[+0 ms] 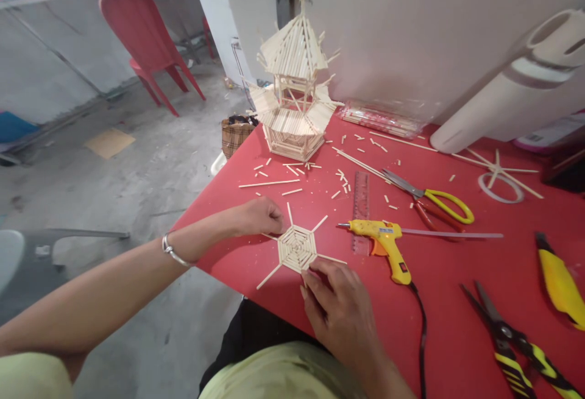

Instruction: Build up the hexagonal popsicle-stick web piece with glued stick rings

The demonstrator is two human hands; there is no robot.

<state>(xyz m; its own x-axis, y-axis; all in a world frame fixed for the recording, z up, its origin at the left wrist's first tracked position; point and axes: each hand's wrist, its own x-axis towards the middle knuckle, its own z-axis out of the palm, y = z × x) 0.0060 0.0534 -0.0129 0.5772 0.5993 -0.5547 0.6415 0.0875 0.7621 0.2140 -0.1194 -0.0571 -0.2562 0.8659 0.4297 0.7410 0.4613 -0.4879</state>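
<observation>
A hexagonal web of thin wooden sticks (297,249), with spokes jutting past its corners, lies on the red table. My left hand (261,216) is closed in a fist at its upper left corner, beside a spoke; whatever its fingers may hold is hidden. At the lower right edge, my right hand (340,298) pinches the web near a spoke, thumb and fingertips against the sticks. A yellow glue gun (386,240) rests on its side right of the web, over a clear ruler (361,195).
A pagoda model of sticks (297,94) stands at the table's back left. Stick scraps lie before it. Yellow-and-red-handled scissors (425,195), black-and-yellow shears (507,332), a yellow cutter (562,280) and a tape ring (501,187) are on the right. Paper rolls (498,97) lean on the wall.
</observation>
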